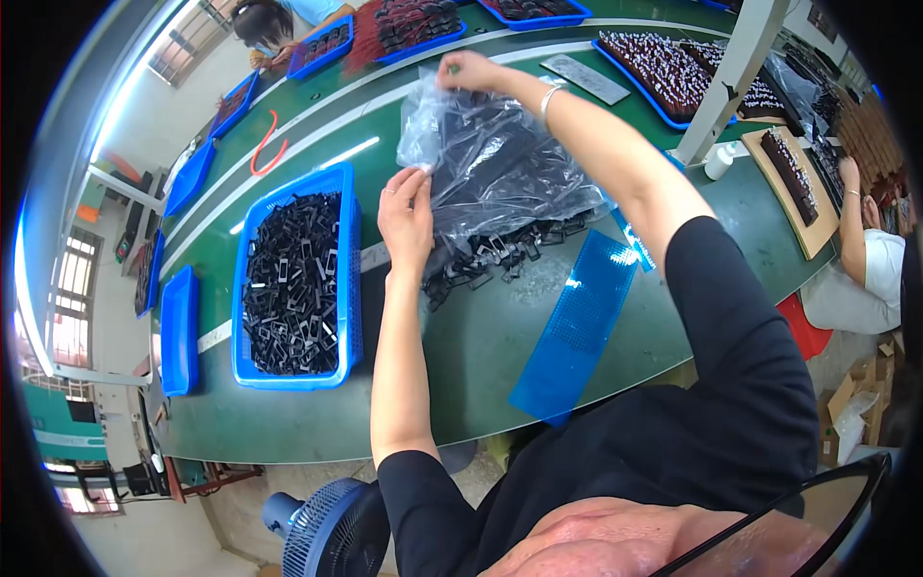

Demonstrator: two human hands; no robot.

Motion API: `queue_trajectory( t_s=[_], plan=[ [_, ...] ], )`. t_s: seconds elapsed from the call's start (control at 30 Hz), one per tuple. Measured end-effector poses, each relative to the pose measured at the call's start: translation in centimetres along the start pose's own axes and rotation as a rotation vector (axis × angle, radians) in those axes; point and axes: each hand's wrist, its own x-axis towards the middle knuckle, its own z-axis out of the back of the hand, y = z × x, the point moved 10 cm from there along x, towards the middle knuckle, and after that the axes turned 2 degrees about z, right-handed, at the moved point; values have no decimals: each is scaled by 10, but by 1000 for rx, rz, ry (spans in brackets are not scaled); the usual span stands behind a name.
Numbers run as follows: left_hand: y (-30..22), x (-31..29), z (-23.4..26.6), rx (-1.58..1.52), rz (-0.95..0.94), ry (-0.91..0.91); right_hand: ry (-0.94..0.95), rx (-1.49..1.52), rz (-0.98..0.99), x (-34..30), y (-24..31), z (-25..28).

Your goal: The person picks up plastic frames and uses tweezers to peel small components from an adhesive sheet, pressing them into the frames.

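Green tabletop: blue basket left of plastic bag.
Left grip pinches its edge, right grip seemingly too; likely soft, slippery, best bunched.

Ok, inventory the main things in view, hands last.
Long tabletop: one, green, centre.
Wrinkled plastic bag: one, clear, centre.
Small plastic frames: uncountable, black, basket and beside bag.
Rectangular plastic basket: one, blue, left.
Shallow plastic trays: several, blue, left and far.
Perforated plastic sheet: one, blue, near edge.
Thin curved strip: one, reddish, upper left.
Round fan: one, blue, below.
Co-workers: at least two, blue or white tops, top left, right.
Left hand: one, ungloved, bag's left edge.
Right hand: one, ungloved, bag's far edge.
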Motion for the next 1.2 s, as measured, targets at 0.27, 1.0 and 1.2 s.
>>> queue_trajectory(
  t_s=[0.27, 1.0, 1.2],
  plan=[
    [40, 6, 39, -333, 346, -204, -149, 778, 317, -63, 132, 80],
    [62, 47, -5, -375, 620, 237, -94, 78, -278, -140, 1, 7],
    [47, -7, -35, -337, 454, 278, -343, -142, -331, -121, -71, 40]
  ],
)
